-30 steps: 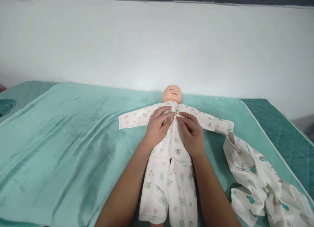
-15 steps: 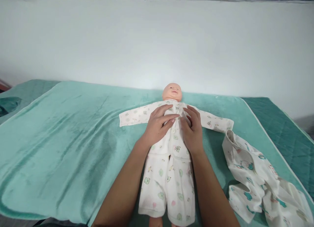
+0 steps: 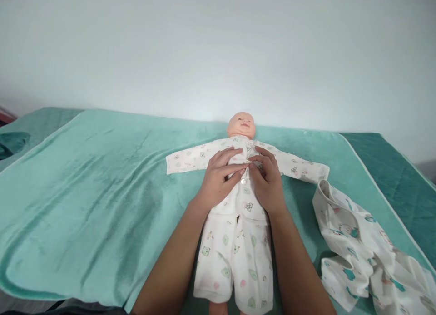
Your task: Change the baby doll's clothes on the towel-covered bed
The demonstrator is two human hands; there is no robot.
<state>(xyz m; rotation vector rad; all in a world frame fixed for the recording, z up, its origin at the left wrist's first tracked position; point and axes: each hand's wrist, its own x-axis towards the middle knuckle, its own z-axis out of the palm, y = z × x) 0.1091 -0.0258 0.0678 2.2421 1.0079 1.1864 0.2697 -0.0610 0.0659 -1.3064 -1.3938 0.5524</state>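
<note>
A baby doll (image 3: pixel 241 123) lies on its back on a light green blanket (image 3: pixel 95 183), dressed in a white printed top (image 3: pixel 190 158) and matching trousers (image 3: pixel 235 256). Both hands rest on the doll's chest. My left hand (image 3: pixel 220 179) lies on the left half of the top, its fingertips pinching the front edge by a small white button (image 3: pixel 243 181). My right hand (image 3: pixel 267 181) meets it from the other side, fingers curled onto the same front edge. The sleeves are spread out flat to both sides.
A second crumpled white garment with teal prints (image 3: pixel 361 247) lies on the blanket to the right. A darker green quilted mattress (image 3: pixel 391 169) shows beyond the blanket's right edge. A pale wall rises behind the doll's head. A dark green cloth (image 3: pixel 12 142) sits far left.
Both hands have stayed on the doll's chest, their fingertips shifting slightly lower along the top's front edge toward a button. The view has tilted a little.
</note>
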